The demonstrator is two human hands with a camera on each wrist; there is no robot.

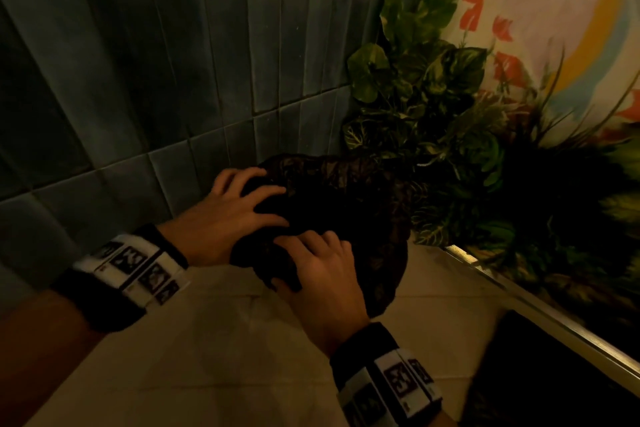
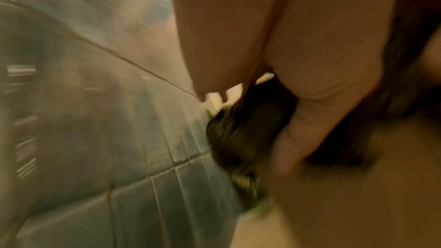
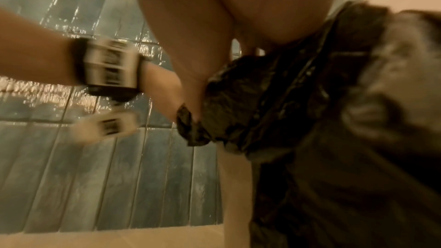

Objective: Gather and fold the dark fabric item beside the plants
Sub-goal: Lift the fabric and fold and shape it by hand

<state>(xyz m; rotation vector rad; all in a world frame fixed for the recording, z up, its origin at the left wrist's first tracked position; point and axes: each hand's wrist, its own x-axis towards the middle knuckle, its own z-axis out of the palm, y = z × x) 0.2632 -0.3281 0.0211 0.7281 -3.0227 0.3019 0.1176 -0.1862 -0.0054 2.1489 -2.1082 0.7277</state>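
Note:
The dark lace fabric (image 1: 346, 204) is bunched into a loose bundle just left of the plants (image 1: 415, 87), above the beige surface. My left hand (image 1: 242, 211) lies over the bundle's left end, fingers spread and curved round it. My right hand (image 1: 322, 263) grips the near edge, fingers curled on top and thumb tucked underneath. The blurred left wrist view shows dark fabric (image 2: 250, 123) between my thumb and fingers. In the right wrist view, crumpled fabric (image 3: 274, 101) hangs below my palm, and my left wrist (image 3: 109, 67) reaches in from the left.
A blue-grey tiled wall (image 1: 156, 62) stands behind and to the left. A beige surface (image 1: 225, 340) spreads below my hands. A metal rail (image 1: 519, 295) edges the plant bed on the right, under a painted wall (image 1: 554, 10). Something dark (image 1: 554, 374) lies at lower right.

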